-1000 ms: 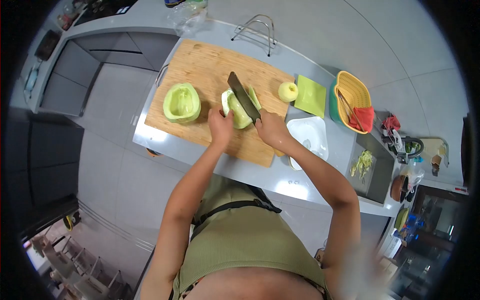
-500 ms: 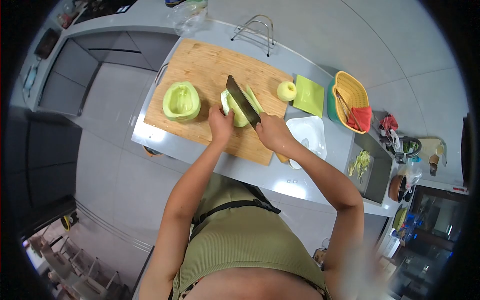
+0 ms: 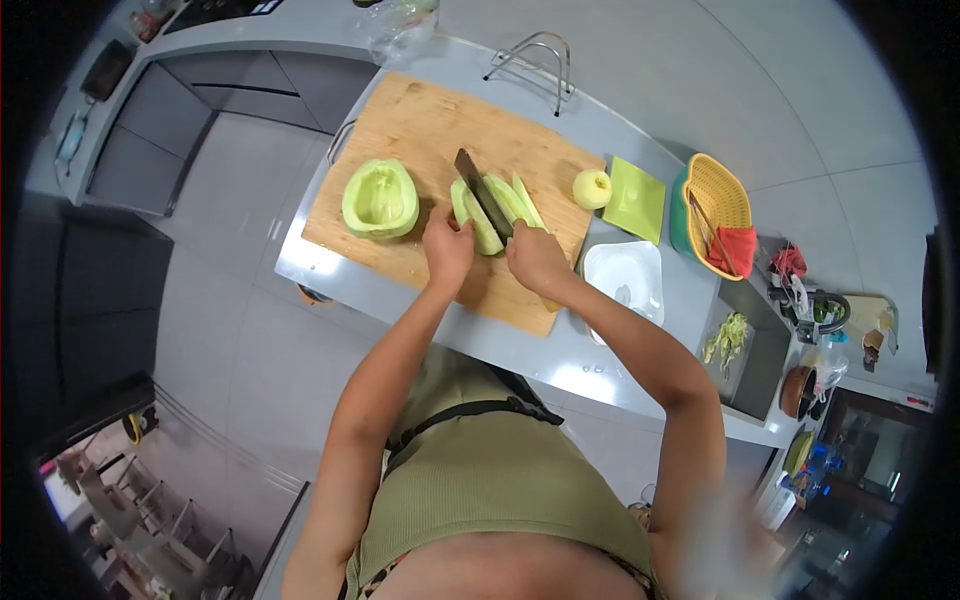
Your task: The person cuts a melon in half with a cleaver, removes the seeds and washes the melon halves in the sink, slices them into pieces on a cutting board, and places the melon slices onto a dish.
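On the wooden cutting board a dark-bladed knife stands between pale green melon pieces. My right hand is closed around its handle, at the near end of the blade. My left hand has its fingertips against the near end of the left melon piece. Right of the blade lie a cut piece and a thin strip. A hollowed melon half sits on the board's left side. The peeled round fruit rests near the board's right edge.
Right of the board are a green square plate and a white dish. Farther right stand a yellow and green basket with a red cloth, and a sink with peelings. A metal rack stands behind the board.
The melon piece under the knife has been cut through, with the blade now between two separate pieces. The whole scene has shifted slightly rightward in view.
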The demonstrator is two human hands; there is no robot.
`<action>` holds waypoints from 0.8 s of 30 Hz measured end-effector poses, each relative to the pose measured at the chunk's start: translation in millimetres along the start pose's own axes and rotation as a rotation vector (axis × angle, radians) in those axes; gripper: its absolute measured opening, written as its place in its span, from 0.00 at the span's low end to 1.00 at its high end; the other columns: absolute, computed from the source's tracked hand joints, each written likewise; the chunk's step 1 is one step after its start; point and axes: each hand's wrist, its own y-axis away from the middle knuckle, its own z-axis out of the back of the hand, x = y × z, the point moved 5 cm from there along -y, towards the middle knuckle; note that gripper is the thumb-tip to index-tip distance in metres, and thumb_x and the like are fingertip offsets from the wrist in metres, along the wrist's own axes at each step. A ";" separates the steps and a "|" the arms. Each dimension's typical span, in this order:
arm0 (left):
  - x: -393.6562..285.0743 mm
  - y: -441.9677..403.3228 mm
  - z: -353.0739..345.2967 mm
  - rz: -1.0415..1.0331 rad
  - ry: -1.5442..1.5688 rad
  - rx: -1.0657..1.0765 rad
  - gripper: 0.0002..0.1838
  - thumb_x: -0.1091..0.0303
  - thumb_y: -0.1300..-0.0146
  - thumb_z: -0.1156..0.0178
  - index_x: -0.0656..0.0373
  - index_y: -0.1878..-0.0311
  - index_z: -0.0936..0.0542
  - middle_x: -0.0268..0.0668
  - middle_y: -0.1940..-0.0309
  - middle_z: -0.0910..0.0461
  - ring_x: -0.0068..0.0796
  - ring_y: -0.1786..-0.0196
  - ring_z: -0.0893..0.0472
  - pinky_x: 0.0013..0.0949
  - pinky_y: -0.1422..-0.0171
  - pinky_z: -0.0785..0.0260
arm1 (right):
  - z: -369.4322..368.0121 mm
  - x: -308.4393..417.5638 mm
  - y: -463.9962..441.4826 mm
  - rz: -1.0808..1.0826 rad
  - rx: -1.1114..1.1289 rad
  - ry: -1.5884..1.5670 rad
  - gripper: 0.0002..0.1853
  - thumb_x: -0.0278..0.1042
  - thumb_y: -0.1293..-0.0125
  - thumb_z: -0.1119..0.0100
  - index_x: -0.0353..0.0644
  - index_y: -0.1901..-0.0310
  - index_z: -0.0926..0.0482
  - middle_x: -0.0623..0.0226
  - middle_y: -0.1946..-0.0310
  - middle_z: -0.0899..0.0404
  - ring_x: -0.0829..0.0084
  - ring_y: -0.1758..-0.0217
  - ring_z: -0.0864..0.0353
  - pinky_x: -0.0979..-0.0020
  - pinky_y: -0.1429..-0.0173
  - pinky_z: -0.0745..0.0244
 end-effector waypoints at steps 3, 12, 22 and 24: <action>7.1 -3.6 -4.5 -0.074 -0.018 -0.069 0.15 0.78 0.52 0.34 0.64 0.61 0.26 0.41 0.74 0.26 0.40 0.68 0.25 0.41 0.62 0.32 | 4.2 -7.1 -5.1 0.011 -0.024 -0.018 0.11 0.33 0.38 0.49 0.31 0.65 0.27 0.42 0.72 0.21 0.45 0.67 0.19 0.49 0.60 0.25; 19.7 -9.4 -9.2 -0.103 -0.098 -0.108 0.15 0.73 0.51 0.31 0.64 0.62 0.25 0.37 0.74 0.24 0.31 0.73 0.24 0.34 0.66 0.29 | 44.7 23.6 28.5 0.001 -0.007 -0.032 0.11 0.33 0.37 0.50 0.31 0.63 0.28 0.41 0.72 0.22 0.42 0.65 0.21 0.48 0.56 0.27; 19.5 -11.0 -10.6 -0.107 -0.100 -0.116 0.17 0.73 0.53 0.30 0.64 0.62 0.25 0.38 0.74 0.25 0.34 0.72 0.25 0.35 0.64 0.29 | 29.2 28.0 27.0 0.065 -0.007 0.021 0.09 0.29 0.40 0.48 0.29 0.67 0.28 0.41 0.72 0.21 0.44 0.66 0.20 0.50 0.59 0.25; 16.2 -9.8 -8.9 -0.103 -0.098 -0.095 0.17 0.73 0.53 0.30 0.64 0.62 0.25 0.39 0.74 0.24 0.35 0.72 0.24 0.36 0.63 0.29 | 28.5 27.7 22.4 0.053 0.034 0.023 0.10 0.30 0.38 0.50 0.30 0.65 0.28 0.41 0.72 0.22 0.44 0.65 0.21 0.49 0.58 0.27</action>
